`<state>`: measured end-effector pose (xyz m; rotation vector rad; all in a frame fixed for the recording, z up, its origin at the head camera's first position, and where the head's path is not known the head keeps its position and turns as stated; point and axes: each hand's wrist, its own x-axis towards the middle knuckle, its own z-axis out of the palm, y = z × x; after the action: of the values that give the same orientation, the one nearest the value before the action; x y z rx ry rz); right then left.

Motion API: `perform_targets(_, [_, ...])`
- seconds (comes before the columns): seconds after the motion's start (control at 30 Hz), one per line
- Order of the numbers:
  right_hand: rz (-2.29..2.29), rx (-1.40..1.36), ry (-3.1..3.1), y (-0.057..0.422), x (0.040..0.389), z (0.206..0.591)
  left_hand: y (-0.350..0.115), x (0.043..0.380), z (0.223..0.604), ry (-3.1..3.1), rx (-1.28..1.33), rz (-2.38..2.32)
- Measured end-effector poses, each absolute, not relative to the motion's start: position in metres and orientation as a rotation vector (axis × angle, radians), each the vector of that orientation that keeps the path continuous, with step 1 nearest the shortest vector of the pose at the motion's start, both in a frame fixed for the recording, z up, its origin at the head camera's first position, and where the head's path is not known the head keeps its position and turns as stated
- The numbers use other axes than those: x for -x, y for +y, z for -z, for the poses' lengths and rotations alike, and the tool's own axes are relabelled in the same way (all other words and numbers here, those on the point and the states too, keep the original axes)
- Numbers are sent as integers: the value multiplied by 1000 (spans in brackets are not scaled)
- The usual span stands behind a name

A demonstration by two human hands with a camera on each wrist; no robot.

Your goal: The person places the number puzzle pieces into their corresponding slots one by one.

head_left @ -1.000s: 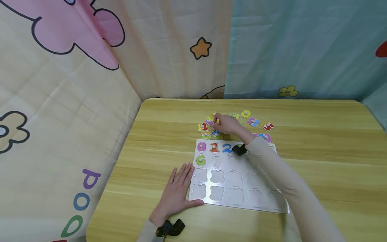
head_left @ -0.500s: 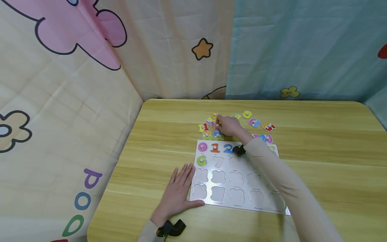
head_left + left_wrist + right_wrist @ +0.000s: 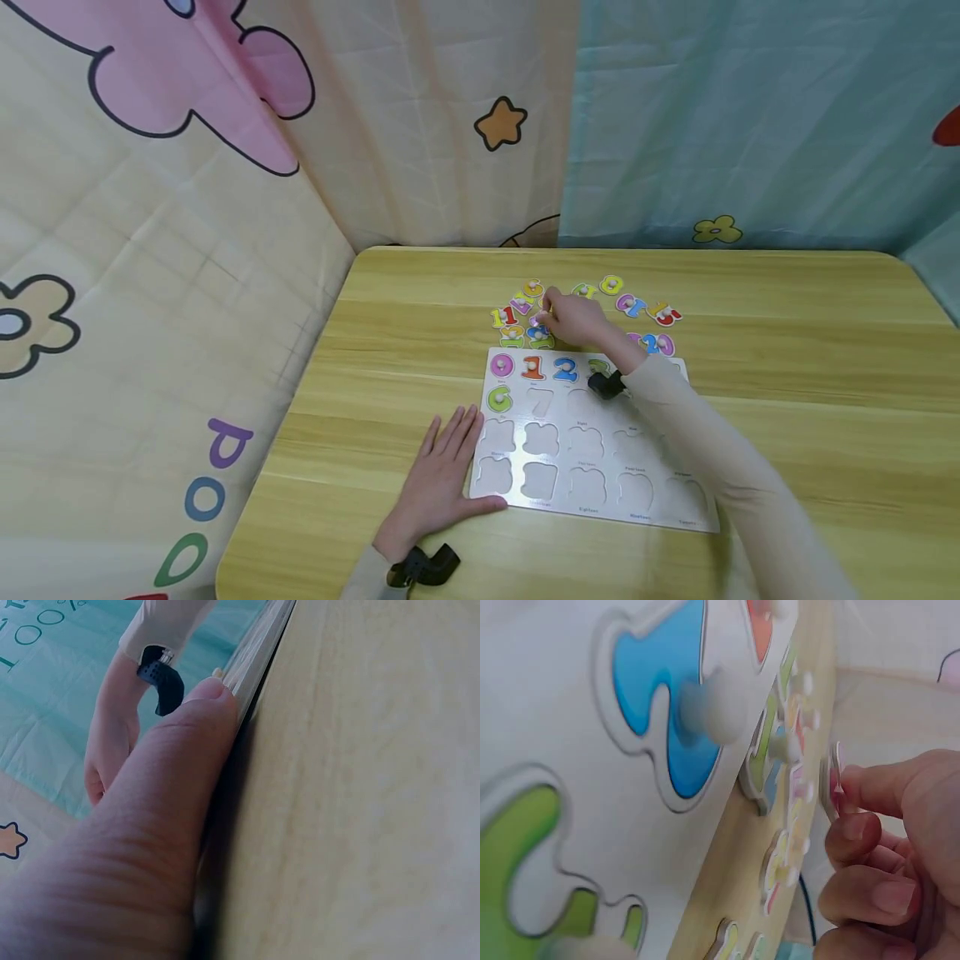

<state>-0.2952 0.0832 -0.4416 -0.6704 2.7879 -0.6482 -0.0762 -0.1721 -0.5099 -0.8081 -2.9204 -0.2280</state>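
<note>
Your right grip (image 3: 576, 321): thumb and forefinger closed in a pinch on a number piece (image 3: 832, 781), seen edge-on, its numeral unreadable. Piece is raised over the table (image 3: 787, 375), beyond the white board's (image 3: 520, 454) far edge, near the red-and-yellow 11 (image 3: 504, 317) and other loose numbers. Your left grip (image 3: 438, 483): fingers straight and spread along the board's left edge, thumb at its near corner. Seated in the board: pink 0 (image 3: 502, 365), red-orange 1 (image 3: 533, 367), blue 2 (image 3: 566, 369), green 6 (image 3: 498, 399).

High head view down over table (image 3: 810, 358), wrist views low, close, head and right-wrist views share board (image 3: 562, 463)
</note>
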Motion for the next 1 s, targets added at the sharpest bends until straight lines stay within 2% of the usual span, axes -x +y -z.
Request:
perform_targets(0.5, [493, 941, 2696, 90, 220, 439, -173, 78, 511, -2904, 819, 249])
perform_targets(1.0, [407, 971, 2636, 84, 203, 449, -173, 77, 509, -2942, 806, 238])
